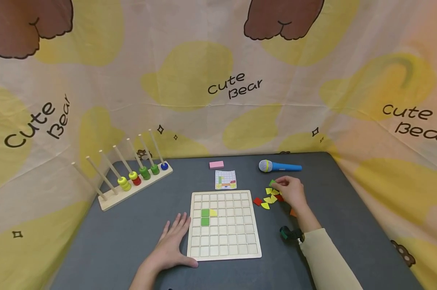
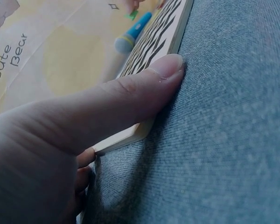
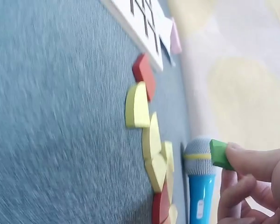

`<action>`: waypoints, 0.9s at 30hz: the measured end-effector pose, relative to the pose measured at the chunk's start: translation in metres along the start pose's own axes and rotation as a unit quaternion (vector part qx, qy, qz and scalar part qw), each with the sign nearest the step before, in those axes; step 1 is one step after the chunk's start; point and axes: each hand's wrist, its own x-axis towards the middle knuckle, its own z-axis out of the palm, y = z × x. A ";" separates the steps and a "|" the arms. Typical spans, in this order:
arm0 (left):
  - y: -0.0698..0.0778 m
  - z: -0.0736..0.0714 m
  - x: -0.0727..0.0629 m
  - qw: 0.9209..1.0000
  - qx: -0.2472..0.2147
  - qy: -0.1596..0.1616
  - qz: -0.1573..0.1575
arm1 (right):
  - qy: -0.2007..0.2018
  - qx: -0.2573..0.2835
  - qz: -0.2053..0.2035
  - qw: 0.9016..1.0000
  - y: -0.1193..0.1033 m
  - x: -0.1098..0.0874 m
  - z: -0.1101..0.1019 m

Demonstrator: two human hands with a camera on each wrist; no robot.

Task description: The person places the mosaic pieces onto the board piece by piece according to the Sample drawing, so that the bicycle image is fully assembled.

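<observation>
My right hand (image 1: 291, 191) pinches a small green block (image 3: 220, 154) between thumb and fingers, above a loose group of pieces. Under and beside it lie several yellow quarter-round blocks (image 1: 267, 199), with a red block (image 1: 257, 201) at their left. My left hand (image 1: 172, 243) rests spread at the left edge of the wooden grid board (image 1: 224, 256), its thumb along the near corner. On the board, two green squares (image 1: 205, 221) sit one above the other, and a yellow piece (image 1: 213, 212) lies right of the upper one.
Behind the board are a pattern card (image 1: 225, 180) and a pink block (image 1: 216, 165). A blue toy microphone (image 1: 286, 166) lies at the back right. A wooden peg rack (image 1: 111, 200) with colored beads stands at the left. An orange block (image 1: 293, 212) is beside my right wrist.
</observation>
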 end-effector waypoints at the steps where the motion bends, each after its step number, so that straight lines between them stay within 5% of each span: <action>1: 0.000 0.000 0.000 1.000 -0.002 0.001 0.002 | -0.001 0.001 -0.004 1.000 -0.001 -0.002 0.001; 27: -0.002 0.003 -0.002 1.000 -0.004 0.011 0.008 | -0.047 0.039 -0.059 0.996 -0.034 -0.057 0.049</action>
